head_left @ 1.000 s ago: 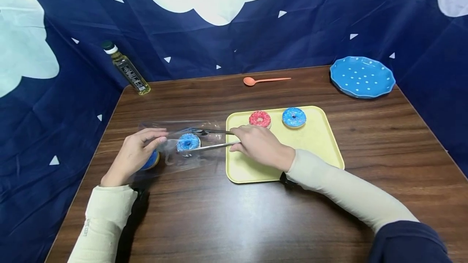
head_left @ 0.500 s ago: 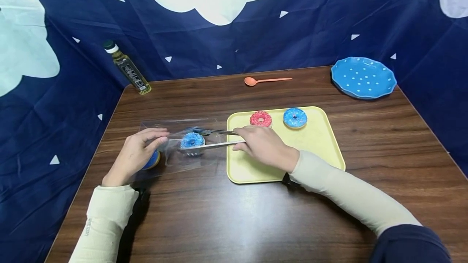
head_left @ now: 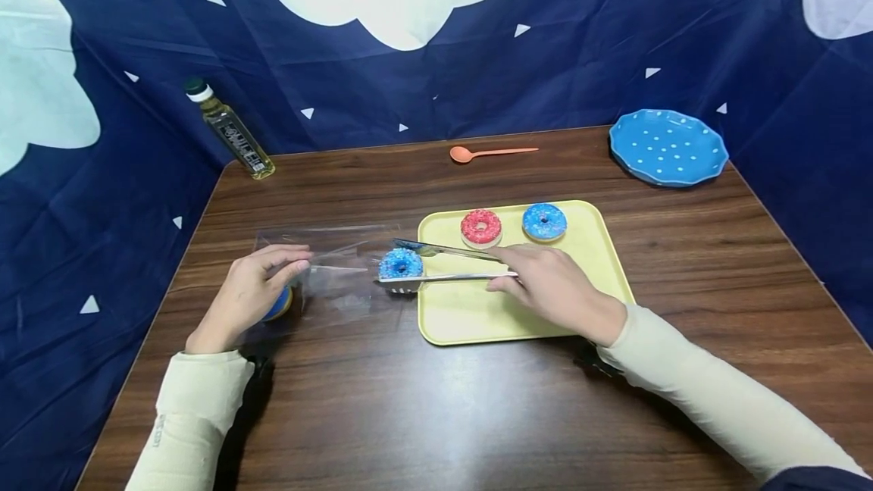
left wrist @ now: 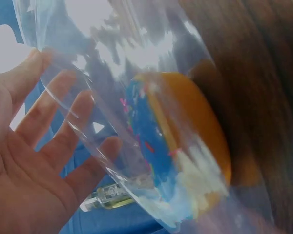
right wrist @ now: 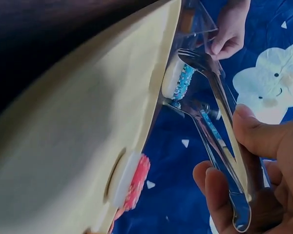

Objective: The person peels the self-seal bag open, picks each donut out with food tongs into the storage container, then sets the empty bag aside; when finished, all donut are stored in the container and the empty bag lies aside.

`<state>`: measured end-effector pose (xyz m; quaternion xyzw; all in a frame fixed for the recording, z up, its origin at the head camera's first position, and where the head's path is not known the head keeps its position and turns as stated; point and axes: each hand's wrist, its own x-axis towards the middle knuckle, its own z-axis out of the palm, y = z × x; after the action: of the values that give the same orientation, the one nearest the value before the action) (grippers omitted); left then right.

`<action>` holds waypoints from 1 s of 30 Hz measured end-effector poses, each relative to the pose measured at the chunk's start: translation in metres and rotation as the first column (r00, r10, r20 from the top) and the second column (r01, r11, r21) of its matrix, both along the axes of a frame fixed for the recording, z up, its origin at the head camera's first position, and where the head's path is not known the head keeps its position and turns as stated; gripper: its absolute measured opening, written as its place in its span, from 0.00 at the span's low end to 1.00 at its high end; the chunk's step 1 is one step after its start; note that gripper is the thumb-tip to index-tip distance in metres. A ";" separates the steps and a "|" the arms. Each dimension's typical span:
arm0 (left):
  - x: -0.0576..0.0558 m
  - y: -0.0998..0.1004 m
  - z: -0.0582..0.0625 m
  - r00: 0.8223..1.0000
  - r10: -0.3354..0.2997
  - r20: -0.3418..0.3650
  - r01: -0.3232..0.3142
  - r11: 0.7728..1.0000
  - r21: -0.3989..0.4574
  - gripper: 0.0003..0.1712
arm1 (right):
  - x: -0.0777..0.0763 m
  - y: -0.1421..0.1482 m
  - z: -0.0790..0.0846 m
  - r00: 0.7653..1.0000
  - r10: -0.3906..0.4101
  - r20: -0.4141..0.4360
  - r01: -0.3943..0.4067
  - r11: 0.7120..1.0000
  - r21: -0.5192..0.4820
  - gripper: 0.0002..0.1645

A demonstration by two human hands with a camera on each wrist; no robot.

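My left hand point(head_left: 255, 290) pinches the edge of a clear plastic bag point(head_left: 334, 301) between thumb and index finger; the other fingers spread behind the film in the left wrist view. Inside the bag is a doughnut point(left wrist: 195, 117) with blue icing and an orange-brown base, partly hidden by the hand in the head view. My right hand point(head_left: 562, 290) grips metal tongs point(head_left: 470, 276). Between the tongs' tips is a second blue doughnut point(head_left: 401, 264) with a pale base, at the bag's right end beside the yellow tray's point(head_left: 505, 317) left rim.
On the tray lie a red doughnut point(head_left: 480, 227) and another blue doughnut point(head_left: 544, 221). An orange spoon point(head_left: 462, 155) lies at the back of the wooden table point(head_left: 409, 415). An oil bottle point(head_left: 239, 139) is at the back left, a blue dotted plate point(head_left: 668, 148) at the back right.
My right hand has moved right with the tongs, and the blue doughnut between their tips has come along from inside the bag to its right end. The left hand has stayed in place.
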<state>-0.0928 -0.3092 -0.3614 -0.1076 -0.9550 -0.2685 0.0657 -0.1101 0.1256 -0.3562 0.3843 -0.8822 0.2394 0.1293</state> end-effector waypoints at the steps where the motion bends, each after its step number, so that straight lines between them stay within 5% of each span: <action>1: 0.000 0.000 0.000 1.000 -0.001 -0.001 0.001 1.000 0.001 0.17 | 0.002 0.004 -0.001 1.000 -0.008 -0.003 0.008 1.000 -0.003 0.28; 30: -0.002 0.001 -0.001 1.000 -0.007 -0.010 0.007 1.000 0.023 0.16 | 0.047 0.122 0.009 0.972 -0.233 0.034 0.230 0.970 0.082 0.28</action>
<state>-0.0947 -0.3079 -0.3623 -0.1115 -0.9511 -0.2793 0.0708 -0.0636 0.2478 -0.3473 0.2782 -0.9322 0.1966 0.1222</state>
